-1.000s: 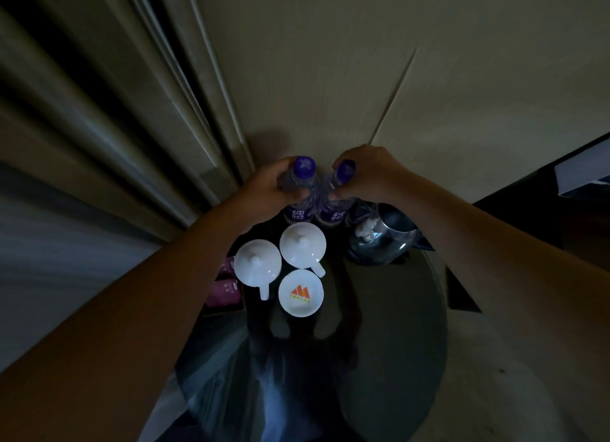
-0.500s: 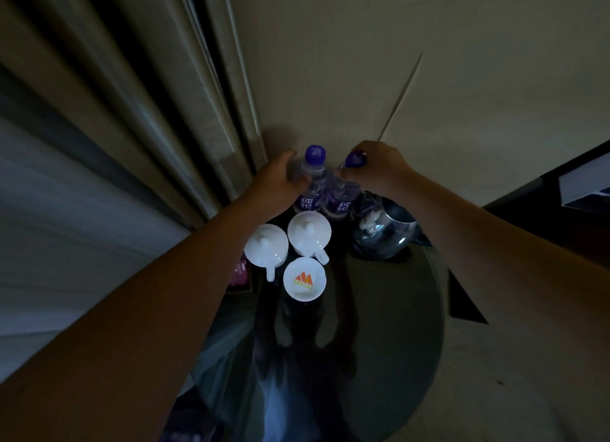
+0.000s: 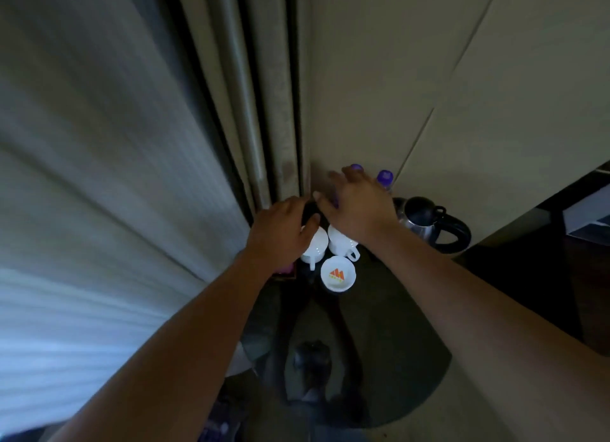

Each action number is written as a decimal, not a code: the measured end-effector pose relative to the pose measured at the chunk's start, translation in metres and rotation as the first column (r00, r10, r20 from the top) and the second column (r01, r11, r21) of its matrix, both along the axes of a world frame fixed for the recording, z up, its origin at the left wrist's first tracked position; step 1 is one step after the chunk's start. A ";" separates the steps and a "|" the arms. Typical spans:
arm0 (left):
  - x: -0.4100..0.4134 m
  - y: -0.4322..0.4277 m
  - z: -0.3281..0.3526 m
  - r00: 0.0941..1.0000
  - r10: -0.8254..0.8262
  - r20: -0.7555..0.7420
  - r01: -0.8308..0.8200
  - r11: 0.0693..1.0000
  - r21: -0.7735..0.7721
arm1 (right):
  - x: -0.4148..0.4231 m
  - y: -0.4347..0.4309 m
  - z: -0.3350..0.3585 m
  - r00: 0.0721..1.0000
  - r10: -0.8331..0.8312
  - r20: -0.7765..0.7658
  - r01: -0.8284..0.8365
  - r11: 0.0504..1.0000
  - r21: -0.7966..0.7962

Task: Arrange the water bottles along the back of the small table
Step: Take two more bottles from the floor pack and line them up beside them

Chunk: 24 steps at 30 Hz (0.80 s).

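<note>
Curtains [image 3: 99,177] hang in folds down the left side, reaching to the back edge of the round glass table [image 3: 396,309]. Next comes the left hand [image 3: 280,233], fingers loosely bent and holding nothing, its thumb lying over the rim of the left cup [image 3: 317,245]; whether it touches the cup cannot be told. Beside that cup stands the right cup [image 3: 341,245], and just in front of the pair sits a small white dish [image 3: 337,274] with an orange mark. The right hand [image 3: 358,207] is spread wide with straight fingers above the two bottles, gripping neither. The left bottle [image 3: 357,167] shows only its purple cap past the fingertips; the right bottle [image 3: 385,177] stands just beside it. Both are upright at the back of the table against the wall. Farther right is a steel kettle [image 3: 425,223] with a black handle.
</note>
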<state>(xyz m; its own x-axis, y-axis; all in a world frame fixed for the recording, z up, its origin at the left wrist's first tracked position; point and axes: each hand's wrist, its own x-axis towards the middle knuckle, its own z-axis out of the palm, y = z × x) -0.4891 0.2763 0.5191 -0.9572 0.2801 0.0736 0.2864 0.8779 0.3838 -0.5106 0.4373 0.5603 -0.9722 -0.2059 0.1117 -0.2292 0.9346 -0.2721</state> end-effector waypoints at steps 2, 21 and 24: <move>0.030 -0.025 0.007 0.999 -0.023 -0.040 0.020 0.998 -0.057 | 0.030 -0.024 0.004 0.999 0.030 0.016 -0.030 0.999 -0.019; 0.387 -0.276 -0.098 0.843 0.419 0.338 -0.326 0.897 -0.297 | 0.316 -0.268 -0.113 0.856 0.328 0.399 -0.327 0.942 -0.073; 0.418 -0.284 -0.146 0.739 0.488 0.466 -0.408 0.873 -0.267 | 0.334 -0.283 -0.159 0.843 0.374 0.386 -0.368 0.925 -0.092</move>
<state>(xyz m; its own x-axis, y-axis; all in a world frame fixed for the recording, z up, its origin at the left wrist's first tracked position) -0.0711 -0.0080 0.3728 -0.8606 -0.2217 -0.4584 -0.3526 0.9089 0.2224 -0.1765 0.1544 0.4014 -0.7877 -0.5613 -0.2540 -0.4306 0.7965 -0.4245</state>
